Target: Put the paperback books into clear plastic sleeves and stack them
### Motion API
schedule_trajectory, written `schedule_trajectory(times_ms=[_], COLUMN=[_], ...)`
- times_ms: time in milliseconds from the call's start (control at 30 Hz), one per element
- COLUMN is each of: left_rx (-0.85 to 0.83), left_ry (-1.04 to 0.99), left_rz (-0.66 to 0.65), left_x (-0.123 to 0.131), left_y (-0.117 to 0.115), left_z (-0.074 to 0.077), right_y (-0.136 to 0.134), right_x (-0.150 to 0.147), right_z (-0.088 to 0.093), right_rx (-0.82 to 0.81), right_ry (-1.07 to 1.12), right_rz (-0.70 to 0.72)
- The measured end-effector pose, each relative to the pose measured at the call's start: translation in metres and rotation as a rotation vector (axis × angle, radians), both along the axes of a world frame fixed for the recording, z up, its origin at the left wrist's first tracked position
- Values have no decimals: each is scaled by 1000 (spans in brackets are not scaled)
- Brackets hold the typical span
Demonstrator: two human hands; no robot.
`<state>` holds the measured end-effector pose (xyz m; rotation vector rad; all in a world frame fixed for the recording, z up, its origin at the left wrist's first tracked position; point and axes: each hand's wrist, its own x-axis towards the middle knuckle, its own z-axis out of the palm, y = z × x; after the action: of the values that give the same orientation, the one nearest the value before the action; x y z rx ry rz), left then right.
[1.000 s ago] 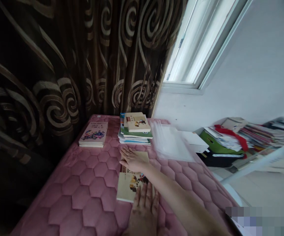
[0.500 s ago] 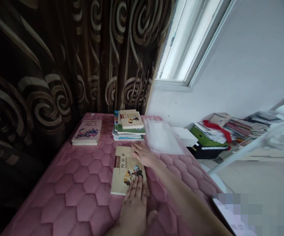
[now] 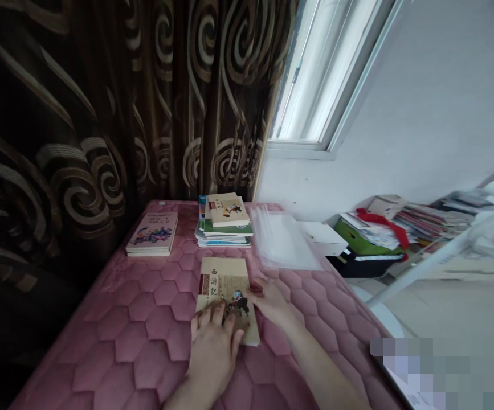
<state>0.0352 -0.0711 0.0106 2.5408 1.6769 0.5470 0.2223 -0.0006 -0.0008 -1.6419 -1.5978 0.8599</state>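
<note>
A beige book [image 3: 227,279] with dark Chinese characters and painted figures on its cover lies flat and closed on the pink quilted surface. My left hand [image 3: 215,339] rests over the book's lower left part, fingers spread and touching the cover and its left edge. At the right edge of the same book is my right hand [image 3: 272,302], slightly blurred, its fingertips against the side and not wrapped round it. Part of the cover's lower left is hidden under my left hand.
Toward the back stand a stack of books [image 3: 225,225] and a smaller pile with a pinkish cover [image 3: 152,233]. Clear plastic sleeves [image 3: 285,239] lie right of the stack, near a white box [image 3: 323,238]. A patterned curtain [image 3: 178,102] hangs behind.
My left hand has shifted left to the book's lower left side. My right hand has come down from the top right corner to the right edge. The book stays nearly in place.
</note>
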Motion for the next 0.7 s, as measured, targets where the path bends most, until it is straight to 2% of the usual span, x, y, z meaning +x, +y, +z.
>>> schedule_trajectory(times_ms=[100,200,300,433,700], left_rx=[37,60,78,89,64], left_ry=[-3,-8,-11,-16,-10], left_rz=[10,14,26,26,25], left_x=[-1,0,2,3,2], left_y=[3,3,2,2,2], left_z=[-5,-12,-16,-19,-15], right_y=[-8,-12,-12,-13,-15], right_x=[0,1,3,2,-12], right_z=[8,14,14,12,10], right_rx=[-135,-280,-331,-329,-158], right_ry=[217,266,312,399,462], right_rz=[32,1,-17,4,61])
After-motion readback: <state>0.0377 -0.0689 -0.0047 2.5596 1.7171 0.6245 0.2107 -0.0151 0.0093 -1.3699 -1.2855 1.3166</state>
